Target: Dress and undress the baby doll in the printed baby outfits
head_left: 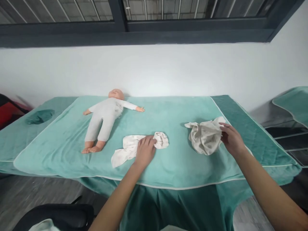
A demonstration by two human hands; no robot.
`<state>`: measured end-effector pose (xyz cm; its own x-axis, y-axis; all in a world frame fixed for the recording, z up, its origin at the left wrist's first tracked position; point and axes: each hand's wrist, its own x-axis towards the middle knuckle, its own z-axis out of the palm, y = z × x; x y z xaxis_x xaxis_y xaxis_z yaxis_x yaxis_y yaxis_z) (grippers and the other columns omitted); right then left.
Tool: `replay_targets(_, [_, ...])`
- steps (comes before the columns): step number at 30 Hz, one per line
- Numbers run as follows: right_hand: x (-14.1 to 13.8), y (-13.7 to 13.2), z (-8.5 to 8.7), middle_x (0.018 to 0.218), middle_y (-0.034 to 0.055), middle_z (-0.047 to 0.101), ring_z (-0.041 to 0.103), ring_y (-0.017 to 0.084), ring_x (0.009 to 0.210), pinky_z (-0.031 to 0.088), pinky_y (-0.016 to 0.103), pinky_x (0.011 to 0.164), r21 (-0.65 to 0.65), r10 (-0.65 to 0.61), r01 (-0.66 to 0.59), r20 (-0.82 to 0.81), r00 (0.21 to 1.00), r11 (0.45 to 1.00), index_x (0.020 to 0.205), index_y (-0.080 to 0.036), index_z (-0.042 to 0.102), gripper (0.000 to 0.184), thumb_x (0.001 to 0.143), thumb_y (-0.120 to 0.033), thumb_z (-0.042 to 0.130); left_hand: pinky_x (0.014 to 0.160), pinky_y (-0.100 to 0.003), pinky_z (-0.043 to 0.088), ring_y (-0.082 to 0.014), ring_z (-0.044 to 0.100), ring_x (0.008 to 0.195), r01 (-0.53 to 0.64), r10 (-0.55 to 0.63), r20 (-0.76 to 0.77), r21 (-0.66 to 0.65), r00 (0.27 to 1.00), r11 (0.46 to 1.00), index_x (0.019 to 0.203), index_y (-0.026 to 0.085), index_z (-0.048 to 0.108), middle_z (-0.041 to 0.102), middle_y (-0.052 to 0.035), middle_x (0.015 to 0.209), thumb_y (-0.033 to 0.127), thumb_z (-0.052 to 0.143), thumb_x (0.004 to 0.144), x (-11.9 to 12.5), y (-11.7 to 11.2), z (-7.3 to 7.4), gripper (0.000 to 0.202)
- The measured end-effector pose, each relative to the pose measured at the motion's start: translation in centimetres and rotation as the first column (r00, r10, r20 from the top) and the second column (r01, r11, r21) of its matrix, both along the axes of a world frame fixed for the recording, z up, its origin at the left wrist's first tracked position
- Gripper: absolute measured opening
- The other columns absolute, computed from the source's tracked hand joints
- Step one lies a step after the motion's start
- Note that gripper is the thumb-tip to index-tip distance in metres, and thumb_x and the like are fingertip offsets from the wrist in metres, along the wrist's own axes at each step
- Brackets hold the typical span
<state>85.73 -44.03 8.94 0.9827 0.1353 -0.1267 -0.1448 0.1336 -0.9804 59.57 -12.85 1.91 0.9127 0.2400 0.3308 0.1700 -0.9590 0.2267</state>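
A baby doll [106, 117] in a pale one-piece suit lies on its back on a teal towel [168, 166], head towards the wall. My left hand [145, 150] rests, fingers curled, on a small white patterned baby garment [127, 148] lying flat in front of the doll's feet. My right hand [232, 138] touches the right edge of a crumpled cream cloth garment [204, 136] further right, fingers bent around its edge.
The towel covers a bed draped in darker green [255, 134]. A dark green bundle [39, 116] lies at the far left. A second teal-covered bed [295, 102] stands at the right. A black chair [55, 216] is below left, a white wall behind.
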Motion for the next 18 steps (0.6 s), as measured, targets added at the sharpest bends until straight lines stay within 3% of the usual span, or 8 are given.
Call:
replay_targets(3, [-0.6, -0.5, -0.8, 0.079, -0.0007, 0.063, 0.056, 0.012, 0.066, 0.044, 0.020, 0.051, -0.115, 0.000, -0.002, -0.022, 1.000, 0.993, 0.091, -0.022, 0.067, 0.039, 0.059, -0.039, 0.083, 0.101, -0.044, 0.050, -0.0278, 0.062, 0.118, -0.134, 0.137, 0.031, -0.072, 0.990, 0.988, 0.108, 0.020, 0.064, 0.068, -0.0115, 0.126, 0.009, 0.050, 0.089, 0.7, 3.8, 0.3, 0.026])
replay_targets(5, [-0.9, 0.3, 0.5, 0.076, -0.0015, 0.063, 0.058, 0.014, 0.064, 0.044, 0.021, 0.050, -0.126, 0.056, -0.053, 0.023, 0.998, 0.991, 0.089, -0.023, 0.063, 0.041, 0.058, -0.038, 0.084, 0.103, -0.048, 0.049, -0.0313, 0.059, 0.123, -0.356, 0.371, 0.145, -0.121, 0.917, 0.927, 0.109, 0.016, 0.063, 0.063, -0.0175, 0.132, 0.011, 0.050, 0.090, 1.1, 6.2, 1.3, 0.024])
replay_targets(7, [-1.3, 2.2, 2.7, 0.074, -0.0031, 0.062, 0.057, 0.014, 0.060, 0.042, 0.022, 0.048, -0.113, 0.202, -0.194, 0.072, 0.977, 0.975, 0.092, -0.023, 0.061, 0.041, 0.059, -0.035, 0.083, 0.111, -0.055, 0.042, -0.0361, 0.051, 0.135, -0.464, 0.486, 0.294, -0.147, 0.823, 0.874, 0.119, 0.013, 0.061, 0.053, -0.0228, 0.144, 0.017, 0.052, 0.092, 1.7, 7.2, 3.1, 0.029])
replay_targets(9, [-2.2, 4.6, 5.4, 0.072, -0.0046, 0.060, 0.055, 0.013, 0.057, 0.041, 0.022, 0.048, -0.109, 0.402, -0.391, 0.126, 0.907, 0.914, 0.092, -0.023, 0.061, 0.034, 0.064, -0.032, 0.079, 0.116, -0.057, 0.037, -0.0356, 0.043, 0.143, -0.337, 0.368, 0.386, -0.148, 0.846, 0.930, 0.130, 0.015, 0.056, 0.047, -0.0224, 0.150, 0.022, 0.055, 0.093, 2.5, 6.2, 5.4, 0.037])
replay_targets(11, [-3.3, 7.4, 7.9, 0.075, -0.0044, 0.061, 0.055, 0.013, 0.057, 0.041, 0.022, 0.050, -0.137, 0.609, -0.594, 0.170, 0.775, 0.793, 0.097, -0.023, 0.063, 0.031, 0.069, -0.027, 0.073, 0.119, -0.052, 0.038, -0.0303, 0.041, 0.147, -0.051, 0.113, 0.396, -0.162, 0.911, 0.985, 0.140, 0.019, 0.048, 0.046, -0.0179, 0.153, 0.027, 0.058, 0.095, 3.5, 4.1, 8.1, 0.047])
replay_targets(13, [-4.4, 9.9, 10.2, 0.087, -0.0012, 0.066, 0.057, 0.014, 0.063, 0.043, 0.023, 0.055, -0.221, 0.740, -0.707, 0.264, 0.619, 0.671, 0.103, -0.022, 0.066, 0.032, 0.071, -0.022, 0.069, 0.121, -0.050, 0.037, -0.0282, 0.034, 0.152, 0.162, -0.079, 0.396, -0.181, 0.915, 0.970, 0.150, 0.025, 0.036, 0.036, -0.0150, 0.161, 0.036, 0.064, 0.093, 4.6, 1.8, 10.8, 0.064])
replay_targets(16, [-5.9, 12.6, 12.7, 0.112, 0.0040, 0.069, 0.065, 0.019, 0.088, 0.050, 0.027, 0.070, -0.419, 0.836, -0.737, 0.402, 0.373, 0.530, 0.113, -0.022, 0.068, 0.041, 0.073, -0.016, 0.061, 0.118, -0.048, 0.040, -0.0303, 0.038, 0.149, 0.300, -0.209, 0.364, -0.212, 0.907, 0.930, 0.148, 0.027, 0.040, 0.038, -0.0135, 0.161, 0.042, 0.071, 0.088, 5.7, -0.3, 14.5, 0.069])
replay_targets(18, [-6.4, 13.5, 13.5, 0.121, 0.0038, 0.068, 0.065, 0.022, 0.101, 0.051, 0.030, 0.080, -0.568, 0.839, -0.632, 0.468, 0.279, 0.527, 0.120, -0.025, 0.066, 0.050, 0.075, -0.011, 0.052, 0.106, -0.042, 0.049, -0.0283, 0.057, 0.130, 0.286, -0.195, 0.290, -0.315, 0.937, 0.905, 0.136, 0.025, 0.052, 0.059, -0.0102, 0.142, 0.040, 0.071, 0.088, 6.0, -0.7, 16.4, 0.054])
